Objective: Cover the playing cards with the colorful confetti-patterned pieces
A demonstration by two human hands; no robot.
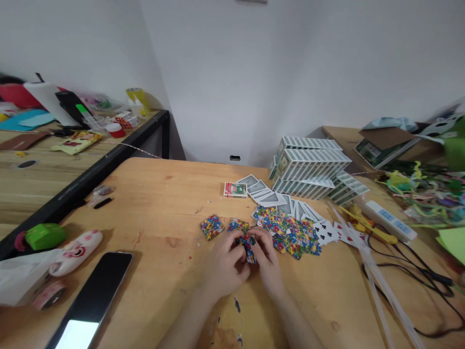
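My left hand (225,264) and my right hand (267,259) meet near the table's middle, fingers pinched round a small folded card (250,256) with a bright multicoloured pattern. The fingers cover much of it. Just beyond them lies a square colourful piece (238,224), partly hidden by my left hand, and a second square piece (211,226) is to its left. On the right, close to my right hand, colourful patterned cards (294,235) are spread in an overlapping heap. Grey-backed playing cards (271,198) fan out behind that heap, beside a boxed card deck (235,190).
Striped card boxes (312,165) are stacked at the back right. A power strip (390,220), black cables (417,271) and clear strips (381,281) lie on the right. At left are a phone (94,295), a white patterned case (76,252) and a green object (45,236).
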